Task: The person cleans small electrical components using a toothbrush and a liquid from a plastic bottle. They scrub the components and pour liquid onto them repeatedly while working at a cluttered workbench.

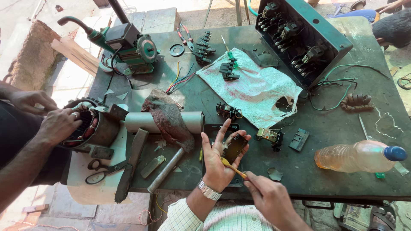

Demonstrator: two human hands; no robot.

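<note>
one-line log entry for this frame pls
left hand: holds small dark part | right hand: yellow-handled tool, tip at part | co-worker's hands: on motor stator | surface: green table

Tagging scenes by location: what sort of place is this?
Probably an outdoor electrical repair bench. A green worktable holds an opened switch box, a motor stator that another person works on, and loose wires. Paving and sunlight surround it.

Single head view, worn by the person, looks steeply down and forward across the green table (325, 128). Close range: own hands sit at bottom centre, a co-worker's hands enter at the left edge, far table edge near the top.
</note>
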